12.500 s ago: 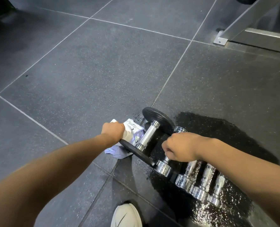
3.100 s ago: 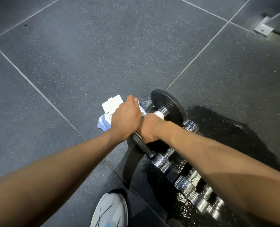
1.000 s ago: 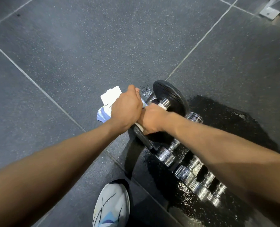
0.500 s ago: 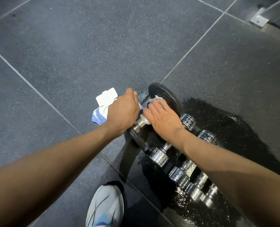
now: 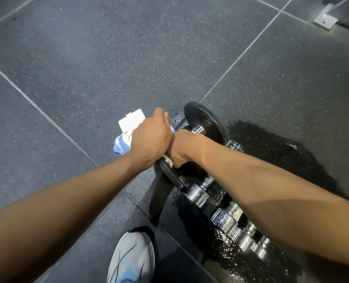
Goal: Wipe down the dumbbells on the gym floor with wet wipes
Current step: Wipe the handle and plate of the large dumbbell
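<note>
A black-plated dumbbell (image 5: 207, 121) with a chrome handle lies on the dark gym floor. My left hand (image 5: 151, 137) is curled over the top of its near plate (image 5: 170, 173) and holds it steady. My right hand (image 5: 181, 148) is wrapped round the handle close to that plate, with a white wet wipe (image 5: 169, 160) showing under the fingers. Most of the handle is hidden by my hands. The wet wipes pack (image 5: 131, 119), its white flap open, lies on the floor just behind my left hand.
Several small chrome dumbbells (image 5: 197, 196) lie in a row to the right, partly under my right forearm, on a wet, glistening patch of floor (image 5: 271, 144). My white shoe (image 5: 131, 258) stands at the bottom. A metal machine foot (image 5: 324, 20) sits at top right.
My right hand has left the far plate, slid down the handle toward the near plate and closed round it with the wipe. My left hand has stayed on the near plate.
</note>
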